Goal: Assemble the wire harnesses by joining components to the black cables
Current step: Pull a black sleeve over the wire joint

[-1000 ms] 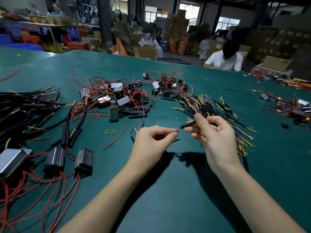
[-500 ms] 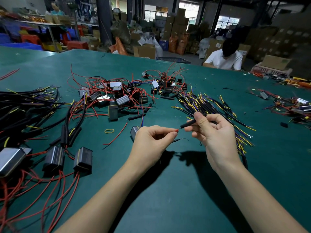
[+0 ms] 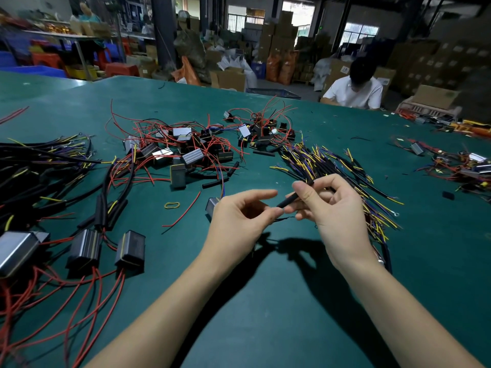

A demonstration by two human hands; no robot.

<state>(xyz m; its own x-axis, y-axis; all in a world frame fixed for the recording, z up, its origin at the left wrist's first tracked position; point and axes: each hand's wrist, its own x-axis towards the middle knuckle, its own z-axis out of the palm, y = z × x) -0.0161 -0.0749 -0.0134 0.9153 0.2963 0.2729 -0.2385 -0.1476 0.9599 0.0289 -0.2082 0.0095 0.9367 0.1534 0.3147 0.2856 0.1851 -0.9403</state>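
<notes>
- I see two hands over the green table (image 3: 265,301). Right hand (image 3: 337,216) pinches a short black sleeve (image 3: 289,200) between thumb and fingers; the sleeve tilts up toward the far side.
- Left hand (image 3: 239,221) sits just left of the sleeve's near end, thumb and forefinger drawn together at its tip. Can't tell if a wire is between them; a thin dark strand (image 3: 285,219) hangs just under the sleeve.
- Landmark = the sleeve. Just behind and right of it: fan of black cables (image 3: 332,166) with yellow and purple leads, too many to count, partly hidden by the right hand.
- Far left of it: three boxy metal-faced modules (image 3: 85,248) in a row on red leads, the leftmost cut by the frame edge. Above them, a second black cable bundle (image 3: 39,166), also cut off.
- Behind-left: heap of small ribbed modules in red wire (image 3: 183,150); count unclear.
- Left, near: one yellow rubber band (image 3: 172,205), one loose red wire (image 3: 183,212).
- Far behind-right: one seated person in a white shirt (image 3: 356,91).
- Far right: another tangle (image 3: 462,166), blurred.
</notes>
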